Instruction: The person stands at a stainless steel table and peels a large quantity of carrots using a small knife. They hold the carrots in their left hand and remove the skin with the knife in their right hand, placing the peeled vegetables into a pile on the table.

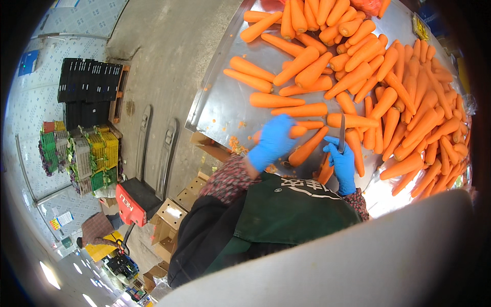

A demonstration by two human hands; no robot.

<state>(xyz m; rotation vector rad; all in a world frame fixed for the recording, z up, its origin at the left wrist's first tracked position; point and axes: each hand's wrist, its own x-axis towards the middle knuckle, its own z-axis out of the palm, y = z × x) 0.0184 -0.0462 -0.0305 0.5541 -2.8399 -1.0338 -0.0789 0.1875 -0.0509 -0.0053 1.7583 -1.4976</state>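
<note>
My left hand (273,141), in a blue glove and blurred, is closed around a carrot (297,132) whose orange ends show on both sides of the fist. In my right hand (342,165), also blue-gloved, is a small knife (342,132) with its blade pointing away from me; the fingers hide the handle. A single carrot (309,147) lies on the metal table (220,100) between the hands. Past the knife, another carrot (353,121) lies crosswise. Carrot trimmings (236,145) are scattered left of my left hand.
A large carrot heap (425,103) covers the table's right side. Open cardboard boxes (168,218) stand beside me at left. On the floor is a red pallet truck (131,203), with a person (98,230) at its handle. Black crates (90,80) and yellow crates (103,149) are stacked beyond.
</note>
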